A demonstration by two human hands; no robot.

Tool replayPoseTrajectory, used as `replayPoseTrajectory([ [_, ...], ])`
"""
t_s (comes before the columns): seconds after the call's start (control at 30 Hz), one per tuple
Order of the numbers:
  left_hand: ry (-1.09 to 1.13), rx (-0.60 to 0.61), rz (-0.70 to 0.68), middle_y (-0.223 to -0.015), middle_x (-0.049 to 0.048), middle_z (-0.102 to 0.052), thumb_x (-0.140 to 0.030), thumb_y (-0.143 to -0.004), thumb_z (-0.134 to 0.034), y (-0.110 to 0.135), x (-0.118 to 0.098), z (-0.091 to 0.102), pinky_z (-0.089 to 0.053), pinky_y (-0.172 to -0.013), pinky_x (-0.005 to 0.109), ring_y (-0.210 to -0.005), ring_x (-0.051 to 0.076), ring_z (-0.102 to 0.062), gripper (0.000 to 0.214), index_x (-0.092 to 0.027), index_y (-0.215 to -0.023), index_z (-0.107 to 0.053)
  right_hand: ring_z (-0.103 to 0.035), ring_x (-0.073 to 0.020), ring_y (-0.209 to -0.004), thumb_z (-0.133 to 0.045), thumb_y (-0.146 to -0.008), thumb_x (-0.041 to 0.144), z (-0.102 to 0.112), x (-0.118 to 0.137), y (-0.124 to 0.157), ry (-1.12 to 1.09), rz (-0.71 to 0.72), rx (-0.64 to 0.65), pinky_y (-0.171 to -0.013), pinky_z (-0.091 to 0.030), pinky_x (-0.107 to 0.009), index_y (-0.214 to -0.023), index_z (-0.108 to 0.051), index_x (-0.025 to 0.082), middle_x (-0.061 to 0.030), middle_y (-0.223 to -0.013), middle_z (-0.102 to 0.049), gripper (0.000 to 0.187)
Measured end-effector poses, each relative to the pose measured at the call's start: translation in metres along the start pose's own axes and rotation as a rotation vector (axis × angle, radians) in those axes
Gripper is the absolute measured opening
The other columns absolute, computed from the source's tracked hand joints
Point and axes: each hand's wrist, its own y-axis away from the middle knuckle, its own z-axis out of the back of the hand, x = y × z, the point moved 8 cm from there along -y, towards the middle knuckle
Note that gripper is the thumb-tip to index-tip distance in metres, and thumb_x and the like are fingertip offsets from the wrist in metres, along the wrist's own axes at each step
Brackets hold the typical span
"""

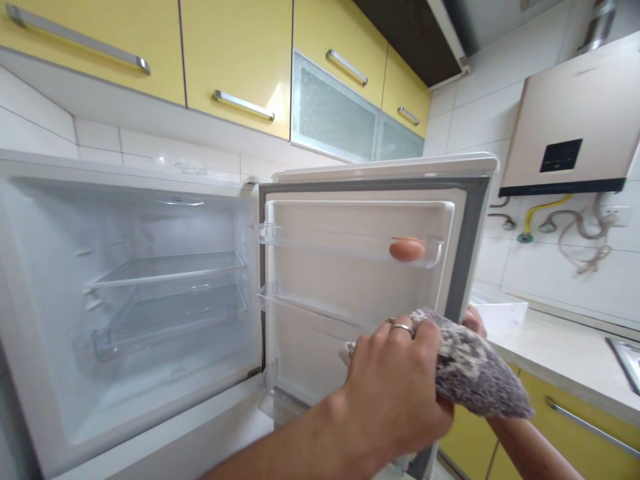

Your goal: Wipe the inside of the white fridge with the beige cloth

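My left hand, with a ring on one finger, is closed round a fuzzy grey-and-white cleaning cloth. It is in front of the lower part of the open fridge door. My right hand is at the door's outer edge, with bent fingers showing beside the grey seal; the cloth hides most of this hand. One brown egg lies at the right end of the door's clear upper rack. Below it runs a second clear rack, partly covered by my left hand.
Left of the door is the fridge compartment with a glass shelf and a clear drawer. Yellow cabinets hang above. To the right are a counter, a white container and a water heater with pipes.
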Motion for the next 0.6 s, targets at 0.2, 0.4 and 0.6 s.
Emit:
replayPoseTrajectory([
  [0.2, 0.314, -0.276, 0.2, -0.128, 0.0081, -0.07, -0.016, -0.062, -0.06, 0.049, 0.063, 0.052, -0.053, -0.104, 0.049, -0.115, 0.033, -0.067, 0.07, -0.03, -0.131, -0.06, -0.043, -0.0195, -0.071, -0.032, -0.087, 0.055, 0.001, -0.01, -0.009, 0.112, 0.019, 0.019, -0.068, -0.035, -0.038, -0.07, -0.049, 0.024, -0.0004, -0.072, -0.049, 0.04],
  [0.4, 0.575, -0.649, 0.368, -0.116, 0.0041, -0.075, -0.018, -0.069, -0.061, 0.089, 0.116, 0.081, -0.05, -0.108, 0.05, -0.116, 0.029, -0.067, 0.048, -0.031, -0.115, -0.067, -0.058, -0.0294, -0.092, -0.055, -0.079, 0.048, 0.041, 0.037, 0.024, 0.127, 0.022, -0.188, -0.095, -0.044, -0.057, -0.097, -0.062, 0.019, -0.0099, -0.098, -0.062, 0.034],
  [0.6, 0.744, -0.849, 0.619, -0.121, 0.0057, -0.072, -0.038, -0.077, -0.069, 0.109, 0.135, 0.054, -0.047, -0.112, 0.05, -0.123, 0.03, -0.063, 0.043, -0.029, -0.119, -0.064, -0.064, -0.037, -0.12, -0.074, -0.079, 0.035, -0.009, 0.144, 0.112, -0.234, 0.302, 0.375, -0.098, -0.055, -0.062, -0.14, -0.054, 0.036, -0.0126, -0.141, -0.058, 0.064],
])
